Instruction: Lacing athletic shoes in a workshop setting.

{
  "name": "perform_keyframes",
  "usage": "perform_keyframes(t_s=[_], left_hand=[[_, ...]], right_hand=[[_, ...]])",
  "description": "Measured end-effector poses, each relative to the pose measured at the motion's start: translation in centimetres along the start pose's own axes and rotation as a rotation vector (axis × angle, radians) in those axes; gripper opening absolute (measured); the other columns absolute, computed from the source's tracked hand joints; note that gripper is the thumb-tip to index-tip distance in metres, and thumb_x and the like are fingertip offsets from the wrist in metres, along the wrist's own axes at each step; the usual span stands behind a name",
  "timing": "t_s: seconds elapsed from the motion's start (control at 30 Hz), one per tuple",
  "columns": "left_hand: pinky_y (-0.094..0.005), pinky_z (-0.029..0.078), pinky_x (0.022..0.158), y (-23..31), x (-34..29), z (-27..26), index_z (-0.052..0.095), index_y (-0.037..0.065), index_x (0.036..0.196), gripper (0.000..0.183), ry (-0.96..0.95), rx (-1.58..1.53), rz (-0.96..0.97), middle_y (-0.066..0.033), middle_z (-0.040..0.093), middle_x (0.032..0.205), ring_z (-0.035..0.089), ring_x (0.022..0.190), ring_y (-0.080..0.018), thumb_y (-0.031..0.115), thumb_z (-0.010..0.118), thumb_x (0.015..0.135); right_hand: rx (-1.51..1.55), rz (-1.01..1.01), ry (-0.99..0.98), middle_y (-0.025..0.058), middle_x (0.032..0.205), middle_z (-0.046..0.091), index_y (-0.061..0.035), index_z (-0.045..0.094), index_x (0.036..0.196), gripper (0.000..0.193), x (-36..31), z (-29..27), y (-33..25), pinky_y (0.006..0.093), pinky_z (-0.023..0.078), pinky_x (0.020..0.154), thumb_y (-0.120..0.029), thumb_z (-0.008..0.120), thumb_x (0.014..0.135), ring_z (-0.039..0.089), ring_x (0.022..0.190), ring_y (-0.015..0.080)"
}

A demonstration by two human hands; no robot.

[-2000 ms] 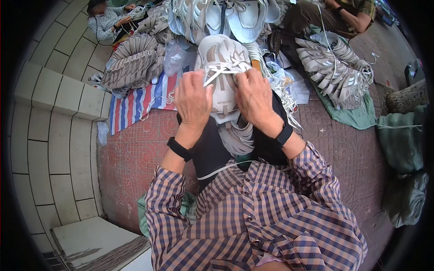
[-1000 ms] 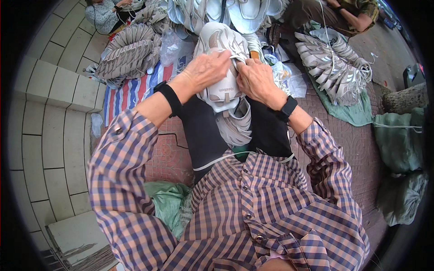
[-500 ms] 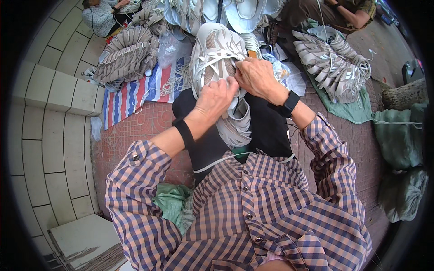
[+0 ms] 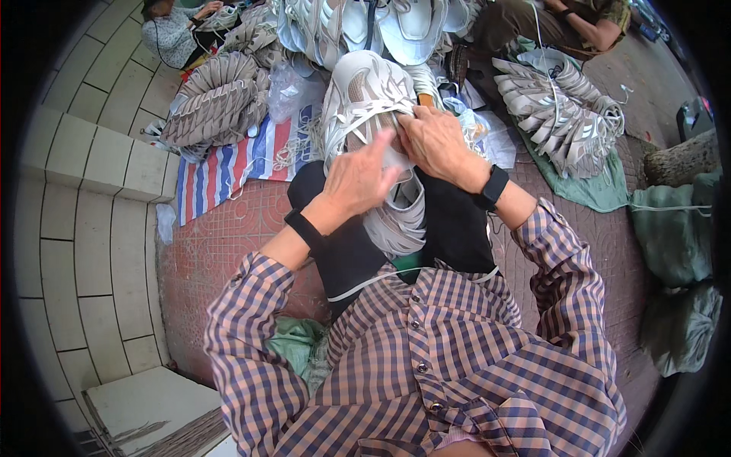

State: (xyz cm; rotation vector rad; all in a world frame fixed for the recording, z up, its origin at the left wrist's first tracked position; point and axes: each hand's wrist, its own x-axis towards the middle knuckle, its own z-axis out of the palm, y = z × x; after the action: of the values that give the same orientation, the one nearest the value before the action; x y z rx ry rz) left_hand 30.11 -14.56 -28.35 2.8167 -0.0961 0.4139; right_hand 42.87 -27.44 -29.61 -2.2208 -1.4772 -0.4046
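On my lap, toe pointing away from me, lies a white and beige shoe upper [image 4: 367, 84] with a white lace [image 4: 368, 114] criss-crossed over its front. My right hand [image 4: 438, 141] is closed, its curled fingers gripping the right edge of the upper near the eyelets; what its fingertips pinch there is hidden. Over the near left side of the upper is my left hand [image 4: 356, 179], open, its fingers apart and smeared by motion. Nothing can be made out in it. More nested uppers [image 4: 400, 221] rest between my legs, below the hands.
Bundles of shoe uppers stand at the left [image 4: 209, 107] and right [image 4: 560, 110], with a pile of more uppers [image 4: 411, 30] ahead. A striped sheet [image 4: 221, 179] and plastic bag [image 4: 285, 91] lie at left. Two people sit beyond. Green sacks [image 4: 670, 232] stand at right.
My left hand has come away from the laces toward me, and its fingers have spread. The right hand stays at the upper's right edge.
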Motion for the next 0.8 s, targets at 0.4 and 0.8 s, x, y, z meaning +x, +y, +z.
perform_keyframes(t_s=[0.4,0.8], left_hand=[[-0.0363,0.051,0.063,3.0,-0.5,1.7,0.031,-0.005,0.131,0.078,-0.007,0.415,-0.102,-0.0129,0.055,0.08,0.062,0.072,-0.0282,0.028,0.069,0.071],[-0.0435,0.049,0.062,1.3,0.3,-1.0,0.051,0.0,0.114,0.042,0.006,0.03,-0.015,-0.0211,0.063,0.079,0.061,0.07,-0.0382,0.015,0.056,0.076]], right_hand=[[0.055,-0.028,-0.03,0.0128,0.08,0.055,-0.0042,0.056,0.087,0.016,0.3,0.2,0.6,0.0398,0.043,0.064,-0.019,0.058,0.079,0.056,0.078,0.0302],[0.155,-0.125,-0.116,0.0138,0.086,0.053,-0.0046,0.056,0.096,0.019,0.5,-0.8,1.5,0.0389,0.044,0.071,-0.018,0.056,0.082,0.054,0.082,0.0312]])
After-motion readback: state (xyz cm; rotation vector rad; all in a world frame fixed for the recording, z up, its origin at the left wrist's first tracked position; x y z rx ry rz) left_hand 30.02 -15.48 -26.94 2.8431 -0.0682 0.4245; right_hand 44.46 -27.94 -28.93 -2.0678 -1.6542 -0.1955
